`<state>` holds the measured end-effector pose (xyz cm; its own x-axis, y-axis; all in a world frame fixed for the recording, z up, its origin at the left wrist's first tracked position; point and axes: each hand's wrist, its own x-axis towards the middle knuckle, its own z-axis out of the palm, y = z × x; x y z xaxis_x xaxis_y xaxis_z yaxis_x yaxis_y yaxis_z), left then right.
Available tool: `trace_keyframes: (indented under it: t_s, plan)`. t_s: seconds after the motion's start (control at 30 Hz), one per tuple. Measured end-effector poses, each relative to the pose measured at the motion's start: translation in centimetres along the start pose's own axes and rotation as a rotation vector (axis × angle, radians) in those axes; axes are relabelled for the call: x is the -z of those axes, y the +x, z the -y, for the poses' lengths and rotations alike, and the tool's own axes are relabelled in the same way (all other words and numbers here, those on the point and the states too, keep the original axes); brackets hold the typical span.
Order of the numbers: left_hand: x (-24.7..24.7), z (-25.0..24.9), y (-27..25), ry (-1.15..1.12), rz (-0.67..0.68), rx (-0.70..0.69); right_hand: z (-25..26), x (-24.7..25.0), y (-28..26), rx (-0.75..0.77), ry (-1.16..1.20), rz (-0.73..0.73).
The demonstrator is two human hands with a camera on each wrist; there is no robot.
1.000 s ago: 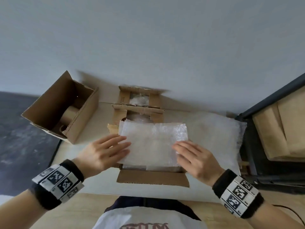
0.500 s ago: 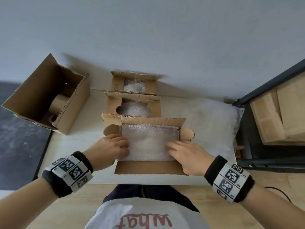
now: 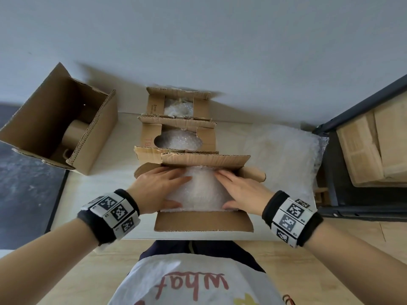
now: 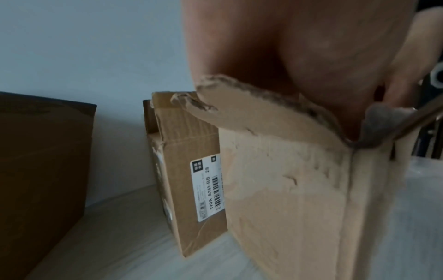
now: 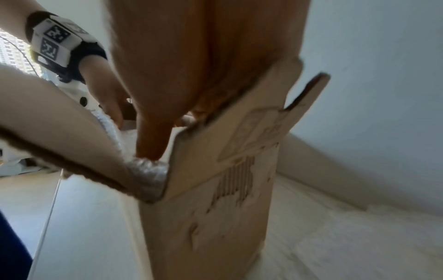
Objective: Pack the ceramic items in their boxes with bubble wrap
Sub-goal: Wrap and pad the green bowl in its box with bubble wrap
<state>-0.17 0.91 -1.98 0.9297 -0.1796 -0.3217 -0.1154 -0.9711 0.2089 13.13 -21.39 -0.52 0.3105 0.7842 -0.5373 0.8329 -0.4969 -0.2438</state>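
The nearest cardboard box (image 3: 203,222) stands open on the pale table, its front flap folded toward me. A sheet of bubble wrap (image 3: 201,190) fills its mouth. My left hand (image 3: 157,188) lies flat on the wrap's left side, fingers straight. My right hand (image 3: 239,189) lies flat on the right side, its thumb at the wrap's near edge. In the right wrist view the thumb (image 5: 153,138) presses the bubble wrap (image 5: 148,170) down inside the box corner. Whatever ceramic item lies under the wrap is hidden.
Two more open boxes stand behind: the middle box (image 3: 178,137) and the far box (image 3: 178,104), each with bubble wrap inside. A larger carton (image 3: 59,119) sits at the left. A stack of bubble wrap sheets (image 3: 284,159) lies on the right, beside a dark shelf (image 3: 343,150).
The bubble wrap sheet went from lying over the box top down into the box. Both hands moved inward and now press flat on it.
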Motion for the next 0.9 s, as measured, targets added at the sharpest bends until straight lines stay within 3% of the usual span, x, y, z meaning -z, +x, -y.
trace_keyframes:
  t_s: [0.17,0.33,0.5,0.63,0.73,0.9]
  plan:
    - [0.1,-0.3,1.3,0.126,-0.129,-0.06,1.0,-0.8,1.4,-0.067,-0.072,0.014]
    - [-0.7,-1.2,2.8,0.162,0.089,0.073,2.1,-1.3,2.2,-0.133,-0.081,-0.063]
    - [0.0,-1.0,1.8,0.203,-0.038,-0.018,0.8,-0.6,1.7,-0.101,-0.037,0.026]
    - [-0.4,-1.5,2.6,0.221,0.129,0.038,2.0,-0.9,2.5,-0.154,-0.123,-0.005]
    - [-0.5,-1.1,2.9,0.246,0.145,0.042,2.0,-0.7,2.1,-0.156,-0.119,-0.015]
    - [1.4,-0.7,0.8,0.222,-0.042,-0.098,0.3,-0.3,-1.6,-0.056,-0.235,-0.111]
